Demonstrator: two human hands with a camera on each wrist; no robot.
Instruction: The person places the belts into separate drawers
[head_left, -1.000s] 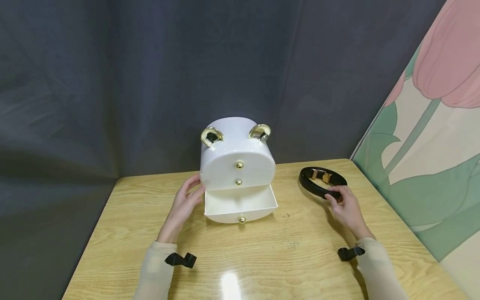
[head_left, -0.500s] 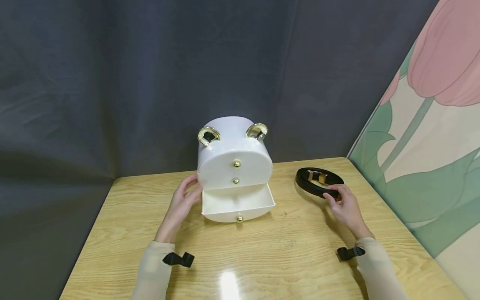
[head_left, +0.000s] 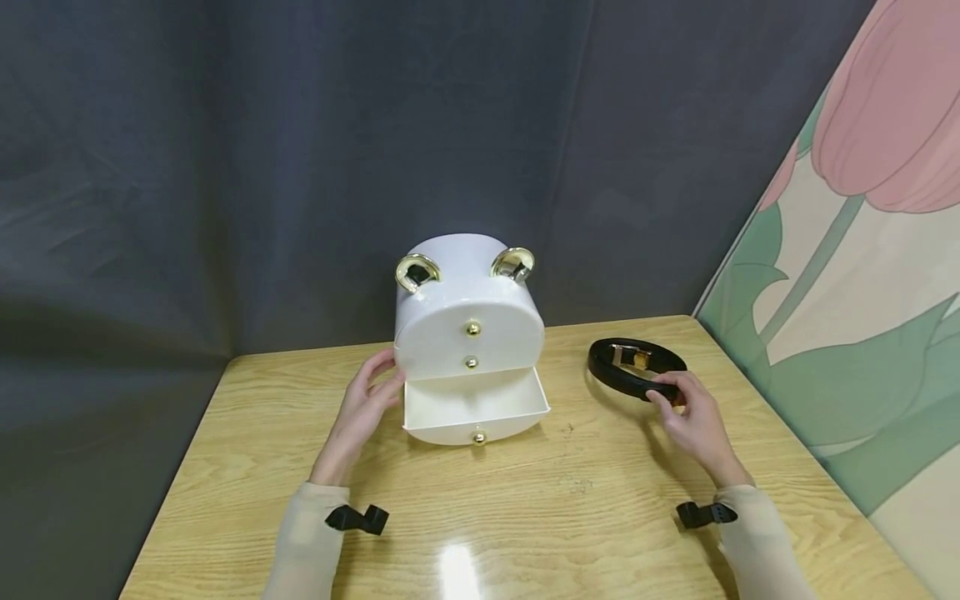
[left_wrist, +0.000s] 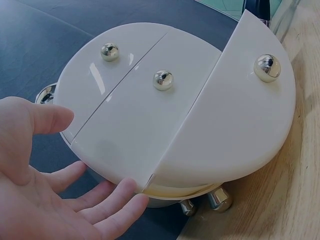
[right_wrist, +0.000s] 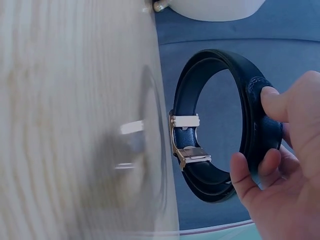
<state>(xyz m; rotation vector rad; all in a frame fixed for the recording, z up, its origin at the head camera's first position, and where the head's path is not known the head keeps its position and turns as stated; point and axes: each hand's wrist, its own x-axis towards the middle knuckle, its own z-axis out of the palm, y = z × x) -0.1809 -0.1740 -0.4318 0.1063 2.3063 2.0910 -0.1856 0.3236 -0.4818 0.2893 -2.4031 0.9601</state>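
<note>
A white rounded drawer box [head_left: 471, 312] with gold knobs and gold ear-shaped rings stands on the table, its bottom drawer [head_left: 480, 398] pulled out and bare inside. My left hand [head_left: 365, 406] is at the box's left side, fingertips right at the edge. In the left wrist view the fingers [left_wrist: 115, 205] are spread and loosely bent along the rim. To the right, my right hand [head_left: 696, 427] pinches a coiled black belt [head_left: 615, 377] between thumb and fingers. The belt's gold buckle [right_wrist: 192, 155] sits on the far side of the loop, close over the table.
The wooden table [head_left: 555, 517] reaches back to a dark grey curtain [head_left: 315, 167]. A wall panel with painted tulips [head_left: 862, 333] borders the table on the right. Gold feet [left_wrist: 220, 199] show under the box.
My right hand has shifted the belt slightly left and toward me. The left hand stays at the box, and the drawer is unchanged. The head view has turned a little.
</note>
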